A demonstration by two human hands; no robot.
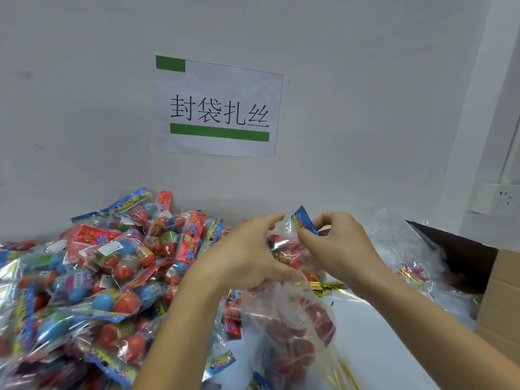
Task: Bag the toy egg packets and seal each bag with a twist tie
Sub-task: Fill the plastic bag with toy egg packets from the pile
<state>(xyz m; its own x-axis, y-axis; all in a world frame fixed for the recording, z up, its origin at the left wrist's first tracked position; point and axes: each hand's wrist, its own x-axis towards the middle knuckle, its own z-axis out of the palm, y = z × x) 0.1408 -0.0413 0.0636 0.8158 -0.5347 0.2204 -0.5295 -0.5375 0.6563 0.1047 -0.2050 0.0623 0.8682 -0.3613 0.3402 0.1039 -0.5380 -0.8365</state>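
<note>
Right hand [337, 249] pinches a packet [305, 220] by its blue header, feeding it into the clear bag [289, 327] — left hand [247, 257] grips the bag's mouth, holding it up over the table. Still filling, I'd say; next, gather the neck and grab a tie [326, 287] from the gold bunch just behind.

1. A paper sign [222, 108] printed with black characters and green bars is fixed to the grey wall [84, 94].
2. A white wall socket [498, 199] is seen at the far right.
3. An open cardboard box [501, 299] is placed at the right edge of the white worktop [374, 342].
</note>
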